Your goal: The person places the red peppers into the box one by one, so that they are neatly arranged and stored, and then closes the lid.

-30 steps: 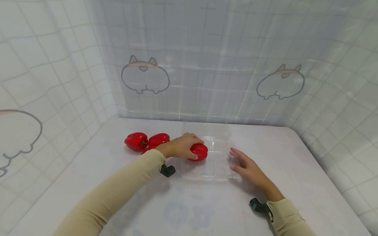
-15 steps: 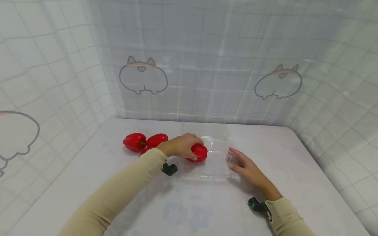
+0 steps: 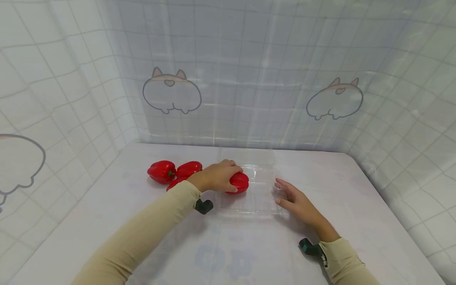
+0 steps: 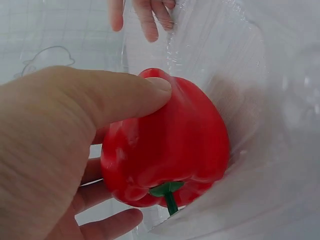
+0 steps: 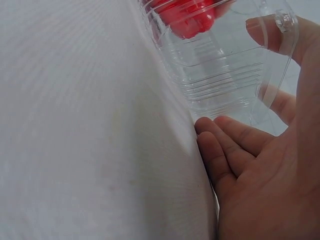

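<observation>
In the head view, my left hand (image 3: 218, 177) grips a glossy red bell pepper (image 3: 240, 183) inside the left part of a clear plastic container (image 3: 261, 200). The left wrist view has my thumb over the side of this bell pepper (image 4: 172, 140), with fingers behind it and its green stem pointing down toward the camera. My right hand (image 3: 301, 205) is at the container's right side, fingers relaxed. Seen from the right wrist, the thumb of this right hand (image 5: 260, 170) lies by the rim of the container (image 5: 220, 75), and several fingertips are low by its ribbed wall.
More red bell peppers lie left of the container: one at far left (image 3: 162, 171), another beside it (image 3: 189, 169), and a third (image 3: 175, 183) partly behind the left wrist. The container's clear lid (image 3: 247, 156) extends toward the back wall. Dark wrist devices, one (image 3: 309, 247) on the right, hang below both wrists.
The head view has drifted slightly, shifting the scene a little to the left. Both hands and the gripped bell pepper stay nearly in place at the container.
</observation>
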Motion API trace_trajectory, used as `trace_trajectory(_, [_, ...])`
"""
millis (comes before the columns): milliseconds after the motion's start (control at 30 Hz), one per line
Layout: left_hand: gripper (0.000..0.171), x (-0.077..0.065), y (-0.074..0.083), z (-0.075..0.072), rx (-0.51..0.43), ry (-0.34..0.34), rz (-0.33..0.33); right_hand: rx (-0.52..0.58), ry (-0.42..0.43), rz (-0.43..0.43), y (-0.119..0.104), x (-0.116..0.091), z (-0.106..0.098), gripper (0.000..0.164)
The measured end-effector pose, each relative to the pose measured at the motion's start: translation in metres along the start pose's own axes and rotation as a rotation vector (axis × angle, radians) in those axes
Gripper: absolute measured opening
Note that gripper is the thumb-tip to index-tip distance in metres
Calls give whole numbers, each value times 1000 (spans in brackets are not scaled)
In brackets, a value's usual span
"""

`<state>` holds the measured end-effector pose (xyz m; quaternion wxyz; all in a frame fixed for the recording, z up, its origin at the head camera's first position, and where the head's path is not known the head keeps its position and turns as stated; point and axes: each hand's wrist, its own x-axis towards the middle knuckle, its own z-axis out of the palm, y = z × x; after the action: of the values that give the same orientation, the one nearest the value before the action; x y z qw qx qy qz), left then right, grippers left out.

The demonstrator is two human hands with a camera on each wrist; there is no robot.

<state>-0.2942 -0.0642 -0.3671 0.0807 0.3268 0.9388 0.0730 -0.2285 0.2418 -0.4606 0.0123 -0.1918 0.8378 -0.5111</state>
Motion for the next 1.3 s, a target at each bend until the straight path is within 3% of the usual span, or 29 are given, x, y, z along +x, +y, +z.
trace_trajectory(500, [64, -6, -7, 1, -7, 68, -9, 3, -9, 5, 1, 2, 1, 68])
trace_trajectory(700, [57, -12, -10, -4, -95, 134, -9, -39, 2, 48, -3, 1, 0, 69])
trace_trajectory(967, [50, -47, -10, -2, -293, 277, 0, -39, -11, 45, -2, -3, 2, 68])
trace_trajectory(1300, [47, -93, -23, 2, -404, 457, -73, -60, 0, 44, 0, -1, 0, 67])
